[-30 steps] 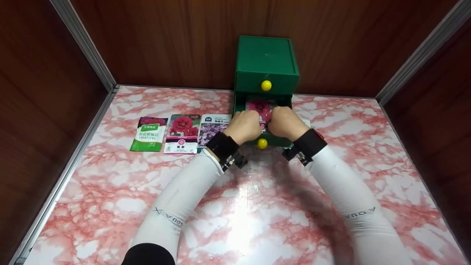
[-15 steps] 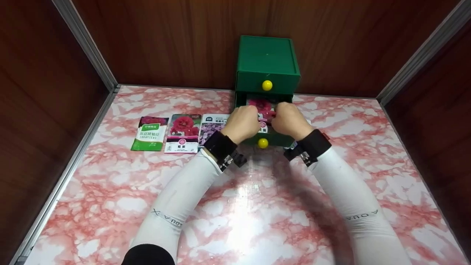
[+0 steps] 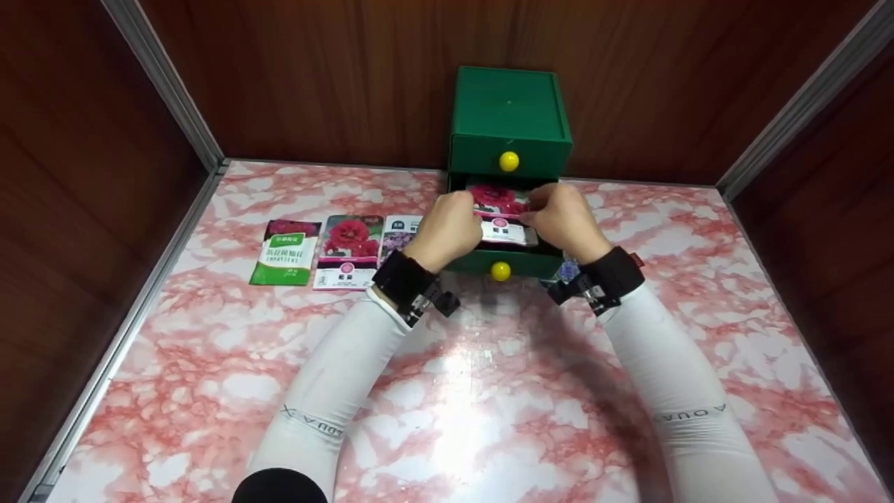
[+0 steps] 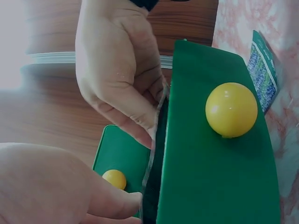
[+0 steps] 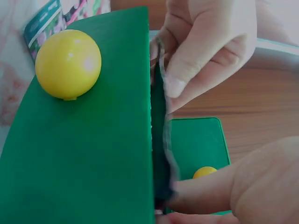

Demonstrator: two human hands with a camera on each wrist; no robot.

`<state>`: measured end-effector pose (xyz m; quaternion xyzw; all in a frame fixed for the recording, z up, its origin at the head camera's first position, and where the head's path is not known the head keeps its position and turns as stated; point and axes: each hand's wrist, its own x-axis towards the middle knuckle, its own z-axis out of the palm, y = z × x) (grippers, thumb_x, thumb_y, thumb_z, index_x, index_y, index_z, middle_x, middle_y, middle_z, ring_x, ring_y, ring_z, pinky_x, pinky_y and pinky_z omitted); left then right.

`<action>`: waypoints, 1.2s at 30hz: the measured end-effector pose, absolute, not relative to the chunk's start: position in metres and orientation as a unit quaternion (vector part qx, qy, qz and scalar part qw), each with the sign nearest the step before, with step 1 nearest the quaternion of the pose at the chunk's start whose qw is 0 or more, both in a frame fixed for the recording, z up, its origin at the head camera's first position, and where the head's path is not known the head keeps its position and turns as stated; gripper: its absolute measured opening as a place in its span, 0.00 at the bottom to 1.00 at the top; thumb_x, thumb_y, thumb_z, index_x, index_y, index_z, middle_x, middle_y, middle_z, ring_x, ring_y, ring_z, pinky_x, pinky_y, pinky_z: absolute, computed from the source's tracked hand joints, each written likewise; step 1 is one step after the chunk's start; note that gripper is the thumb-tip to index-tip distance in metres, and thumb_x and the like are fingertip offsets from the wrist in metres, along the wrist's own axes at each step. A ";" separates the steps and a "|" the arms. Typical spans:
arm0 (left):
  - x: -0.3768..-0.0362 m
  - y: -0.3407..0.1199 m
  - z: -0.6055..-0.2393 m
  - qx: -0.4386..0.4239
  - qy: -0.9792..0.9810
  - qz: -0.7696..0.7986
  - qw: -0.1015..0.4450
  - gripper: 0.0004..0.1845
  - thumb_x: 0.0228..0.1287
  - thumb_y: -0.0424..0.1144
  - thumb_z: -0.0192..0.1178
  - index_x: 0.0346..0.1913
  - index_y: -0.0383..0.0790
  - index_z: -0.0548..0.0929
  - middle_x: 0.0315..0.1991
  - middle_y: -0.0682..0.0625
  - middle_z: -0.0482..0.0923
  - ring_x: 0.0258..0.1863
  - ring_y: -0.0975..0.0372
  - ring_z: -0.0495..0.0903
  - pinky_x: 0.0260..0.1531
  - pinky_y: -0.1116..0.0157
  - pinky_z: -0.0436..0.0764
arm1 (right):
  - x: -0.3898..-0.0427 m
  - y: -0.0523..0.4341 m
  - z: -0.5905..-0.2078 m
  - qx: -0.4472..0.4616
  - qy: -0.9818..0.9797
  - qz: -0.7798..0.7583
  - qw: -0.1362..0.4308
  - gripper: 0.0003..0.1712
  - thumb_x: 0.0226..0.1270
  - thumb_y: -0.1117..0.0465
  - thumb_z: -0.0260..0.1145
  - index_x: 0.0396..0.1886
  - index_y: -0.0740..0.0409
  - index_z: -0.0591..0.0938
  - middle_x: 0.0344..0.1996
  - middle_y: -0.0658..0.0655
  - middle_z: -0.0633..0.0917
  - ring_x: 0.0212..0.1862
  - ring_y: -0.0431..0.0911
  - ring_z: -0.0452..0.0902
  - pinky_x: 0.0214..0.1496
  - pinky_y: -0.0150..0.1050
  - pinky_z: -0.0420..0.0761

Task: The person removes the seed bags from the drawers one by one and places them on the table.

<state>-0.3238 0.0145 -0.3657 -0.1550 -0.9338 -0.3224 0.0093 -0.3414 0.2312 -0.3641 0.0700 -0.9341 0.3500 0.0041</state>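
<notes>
Head view: at upper centre, the left grip (image 3: 445, 227) and the right grip (image 3: 563, 215) pinch opposite edges of the glossy, flower-printed flat packet (image 3: 499, 201). The packet is positioned at the pulled-out green drawer (image 3: 464, 263), behind its round yellow knob (image 3: 500, 272).

Left wrist view: near centre, a narrow dark gap separates the packet edge from the drawer front. Maintain this clearance; contact could crease the packet.

Right wrist view: right of the drawer front, the packet edge bows. Lighter, equal pinching should keep it flatter; both sides should move together.
</notes>
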 end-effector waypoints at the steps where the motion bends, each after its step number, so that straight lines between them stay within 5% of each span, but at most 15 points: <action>1: -0.323 0.013 -0.366 -0.156 -0.932 -0.327 0.011 0.15 0.80 0.31 0.57 0.30 0.41 0.72 0.28 0.50 0.63 0.33 0.55 0.69 0.35 0.58 0.68 | -0.341 0.232 -0.364 0.066 -0.932 0.357 0.005 0.22 0.75 0.66 0.74 0.63 0.73 0.87 0.58 0.71 0.89 0.57 0.62 0.82 0.66 0.58 0.83; 4: -0.321 0.011 -0.366 -0.152 -0.927 -0.343 0.009 0.11 0.80 0.32 0.59 0.35 0.37 0.76 0.30 0.48 0.66 0.33 0.54 0.69 0.36 0.58 0.68 | -0.339 0.234 -0.365 0.050 -0.926 0.374 0.010 0.24 0.74 0.67 0.74 0.65 0.74 0.85 0.60 0.72 0.88 0.61 0.63 0.81 0.70 0.59 0.81; 7: -0.317 0.010 -0.367 -0.143 -0.924 -0.356 0.006 0.07 0.81 0.34 0.62 0.45 0.32 0.83 0.39 0.43 0.80 0.39 0.53 0.78 0.41 0.57 0.77 | -0.336 0.237 -0.367 0.042 -0.921 0.386 0.018 0.24 0.75 0.66 0.75 0.65 0.74 0.85 0.59 0.72 0.88 0.60 0.62 0.83 0.68 0.58 0.82; 10: -0.313 0.010 -0.368 -0.136 -0.920 -0.368 0.012 0.14 0.80 0.34 0.64 0.59 0.29 0.87 0.54 0.39 0.88 0.52 0.50 0.86 0.54 0.54 0.84 | -0.332 0.240 -0.368 0.039 -0.917 0.397 0.023 0.24 0.75 0.64 0.76 0.64 0.74 0.86 0.57 0.71 0.89 0.58 0.61 0.83 0.64 0.55 0.83; 14: -0.307 0.012 -0.370 -0.135 -0.917 -0.375 0.029 0.18 0.78 0.33 0.65 0.65 0.28 0.86 0.60 0.36 0.88 0.59 0.46 0.86 0.60 0.51 0.84 | -0.326 0.243 -0.368 0.028 -0.907 0.419 0.015 0.25 0.75 0.64 0.76 0.65 0.73 0.85 0.56 0.70 0.89 0.56 0.57 0.83 0.56 0.46 0.83; 23: -0.296 0.015 -0.369 -0.133 -0.912 -0.386 0.047 0.21 0.77 0.32 0.67 0.68 0.30 0.86 0.64 0.39 0.88 0.64 0.46 0.86 0.64 0.51 0.83 | -0.316 0.249 -0.367 0.007 -0.887 0.461 -0.008 0.26 0.76 0.64 0.76 0.68 0.71 0.83 0.57 0.68 0.88 0.54 0.54 0.83 0.46 0.31 0.84; 36: -0.285 0.020 -0.371 -0.143 -0.902 -0.405 0.047 0.21 0.78 0.32 0.67 0.69 0.31 0.86 0.63 0.40 0.88 0.57 0.51 0.87 0.59 0.54 0.84 | -0.297 0.258 -0.371 -0.011 -0.862 0.506 0.009 0.27 0.75 0.63 0.78 0.69 0.68 0.84 0.52 0.65 0.89 0.47 0.46 0.84 0.41 0.30 0.85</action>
